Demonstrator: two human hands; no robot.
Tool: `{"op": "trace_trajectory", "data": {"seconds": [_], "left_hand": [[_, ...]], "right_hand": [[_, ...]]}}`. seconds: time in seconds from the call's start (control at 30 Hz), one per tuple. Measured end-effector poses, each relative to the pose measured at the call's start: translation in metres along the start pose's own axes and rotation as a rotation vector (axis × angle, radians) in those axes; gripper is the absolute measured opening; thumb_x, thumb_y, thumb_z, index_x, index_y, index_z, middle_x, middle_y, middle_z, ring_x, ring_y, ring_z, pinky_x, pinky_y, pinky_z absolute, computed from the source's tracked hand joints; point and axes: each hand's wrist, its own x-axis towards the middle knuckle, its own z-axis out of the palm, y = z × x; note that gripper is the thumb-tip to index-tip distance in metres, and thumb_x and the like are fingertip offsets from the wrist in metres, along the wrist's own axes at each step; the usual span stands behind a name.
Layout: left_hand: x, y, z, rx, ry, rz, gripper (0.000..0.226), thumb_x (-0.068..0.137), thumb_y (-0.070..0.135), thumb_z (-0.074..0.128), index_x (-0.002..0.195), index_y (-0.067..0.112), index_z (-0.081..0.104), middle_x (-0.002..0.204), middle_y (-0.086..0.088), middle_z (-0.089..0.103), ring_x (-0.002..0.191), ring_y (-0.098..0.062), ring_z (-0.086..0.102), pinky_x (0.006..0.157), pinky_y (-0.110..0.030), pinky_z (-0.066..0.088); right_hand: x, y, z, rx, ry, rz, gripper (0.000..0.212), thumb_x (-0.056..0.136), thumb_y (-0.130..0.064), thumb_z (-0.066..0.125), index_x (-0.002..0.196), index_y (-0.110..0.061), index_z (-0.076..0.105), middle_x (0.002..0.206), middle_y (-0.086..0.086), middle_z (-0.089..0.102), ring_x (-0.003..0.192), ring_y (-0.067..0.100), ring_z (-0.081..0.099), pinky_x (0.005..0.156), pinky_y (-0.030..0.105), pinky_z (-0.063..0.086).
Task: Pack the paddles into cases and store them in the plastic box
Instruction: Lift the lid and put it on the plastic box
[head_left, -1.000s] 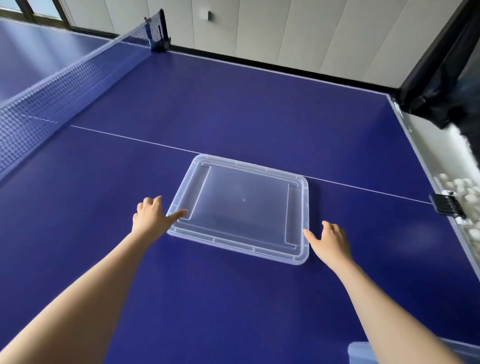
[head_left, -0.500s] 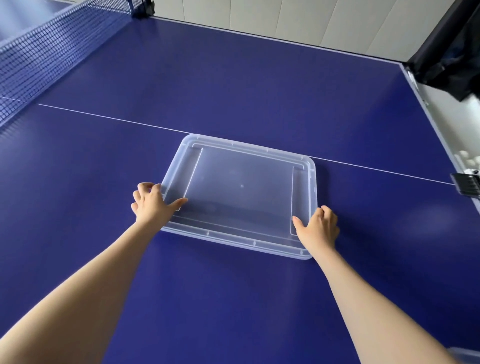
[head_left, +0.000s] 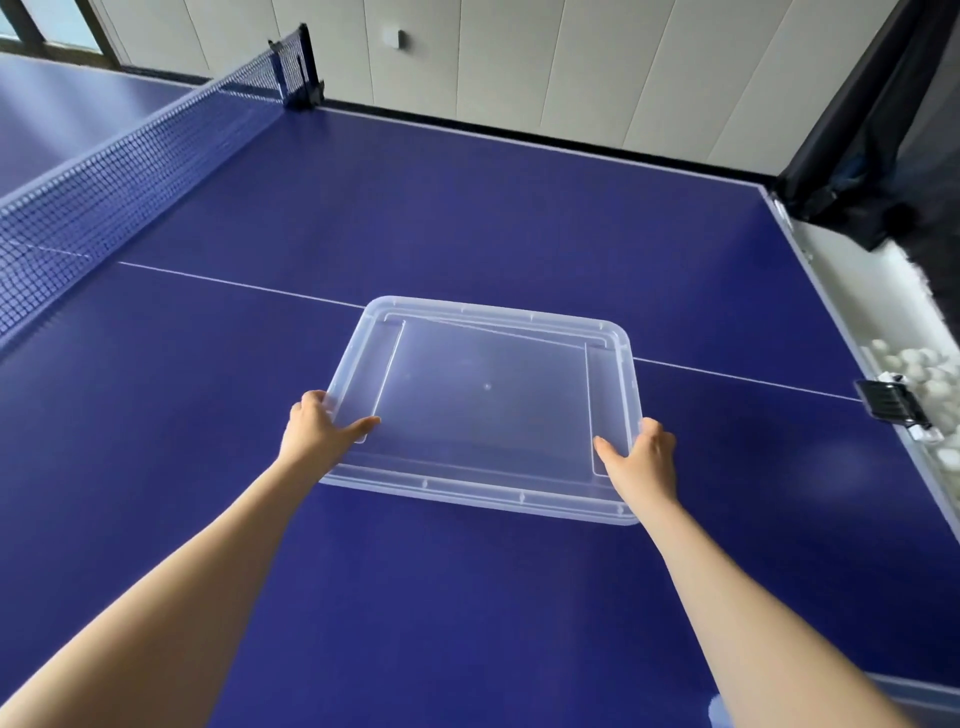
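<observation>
I take it I'm fetching the clear, flat rectangular plastic lid (head_left: 483, 405) to close the box, so packing looks near its end (no paddles or cases show here). My left hand (head_left: 317, 434) and right hand (head_left: 641, 460) each clamp a short edge, thumbs on top, fingers (head_left: 311, 400) curled under the rim. The lid seems tilted just above the blue table-tennis surface (head_left: 467, 208). Next I should carry it level toward the pale corner, perhaps the box, at bottom right.
</observation>
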Motion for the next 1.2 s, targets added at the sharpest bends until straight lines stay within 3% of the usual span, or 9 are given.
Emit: {"op": "trace_trajectory", "data": {"seconds": [0.17, 0.27, 0.4, 0.53, 0.63, 0.73, 0.9, 1.2], "left_hand": [[-0.029, 0.018, -0.037, -0.090, 0.029, 0.060, 0.087, 0.070, 0.042, 0.083, 0.135, 0.006, 0.040, 0.129, -0.011, 0.050, 0.081, -0.019, 0.053, 0.057, -0.030, 0.043], [-0.051, 0.031, -0.056, -0.131, 0.043, 0.093, 0.087, 0.069, 0.042, 0.083, 0.137, 0.007, 0.042, 0.114, -0.006, 0.056, 0.066, -0.013, 0.055, 0.050, -0.027, 0.042], [-0.087, 0.048, -0.079, -0.196, 0.054, 0.124, 0.085, 0.068, 0.040, 0.084, 0.136, 0.010, 0.043, 0.109, -0.009, 0.062, 0.066, -0.018, 0.057, 0.056, -0.030, 0.047], [-0.124, 0.068, -0.091, -0.241, 0.075, 0.180, 0.086, 0.066, 0.040, 0.086, 0.135, 0.012, 0.044, 0.120, -0.010, 0.060, 0.093, -0.030, 0.062, 0.074, -0.039, 0.053], [-0.153, 0.080, -0.092, -0.254, 0.106, 0.230, 0.087, 0.065, 0.040, 0.087, 0.136, 0.014, 0.044, 0.128, -0.007, 0.055, 0.106, -0.030, 0.059, 0.084, -0.042, 0.053], [-0.182, 0.088, -0.083, -0.267, 0.104, 0.262, 0.087, 0.064, 0.041, 0.087, 0.135, 0.016, 0.045, 0.128, -0.004, 0.054, 0.105, -0.028, 0.060, 0.085, -0.045, 0.054], [-0.233, 0.102, -0.053, -0.305, 0.111, 0.300, 0.082, 0.064, 0.039, 0.087, 0.132, 0.019, 0.047, 0.127, -0.001, 0.055, 0.098, -0.019, 0.056, 0.084, -0.038, 0.048], [-0.357, 0.130, 0.038, -0.330, 0.087, 0.297, 0.080, 0.067, 0.038, 0.085, 0.132, 0.019, 0.043, 0.125, 0.001, 0.057, 0.096, -0.018, 0.057, 0.079, -0.035, 0.048]], "right_hand": [[-0.021, -0.022, -0.045, 0.067, 0.054, -0.059, 0.066, 0.085, -0.029, 0.069, 0.136, -0.001, 0.036, 0.133, 0.017, 0.039, 0.107, 0.030, 0.051, 0.083, 0.038, 0.045], [-0.034, -0.032, -0.071, 0.080, 0.077, -0.080, 0.065, 0.084, -0.030, 0.070, 0.134, -0.003, 0.038, 0.131, 0.016, 0.040, 0.105, 0.029, 0.050, 0.080, 0.038, 0.046], [-0.056, -0.037, -0.110, 0.079, 0.119, -0.107, 0.063, 0.083, -0.032, 0.070, 0.131, -0.004, 0.040, 0.128, 0.015, 0.043, 0.099, 0.023, 0.047, 0.078, 0.037, 0.047], [-0.078, -0.028, -0.146, 0.110, 0.172, -0.124, 0.063, 0.082, -0.031, 0.072, 0.130, -0.003, 0.042, 0.128, 0.015, 0.045, 0.096, 0.018, 0.042, 0.075, 0.031, 0.041], [-0.095, -0.014, -0.171, 0.124, 0.200, -0.120, 0.063, 0.082, -0.031, 0.072, 0.130, -0.003, 0.043, 0.126, 0.016, 0.046, 0.097, 0.019, 0.044, 0.076, 0.030, 0.039], [-0.113, 0.009, -0.194, 0.138, 0.249, -0.115, 0.064, 0.081, -0.029, 0.074, 0.131, -0.003, 0.044, 0.125, 0.016, 0.048, 0.104, 0.026, 0.049, 0.079, 0.029, 0.038], [-0.133, 0.056, -0.235, 0.136, 0.292, -0.098, 0.067, 0.080, -0.029, 0.075, 0.134, -0.004, 0.044, 0.126, 0.017, 0.050, 0.113, 0.032, 0.050, 0.087, 0.033, 0.040], [-0.154, 0.175, -0.324, 0.153, 0.349, -0.116, 0.064, 0.075, -0.022, 0.079, 0.128, 0.000, 0.051, 0.121, 0.021, 0.055, 0.111, 0.035, 0.053, 0.093, 0.040, 0.043]]}}
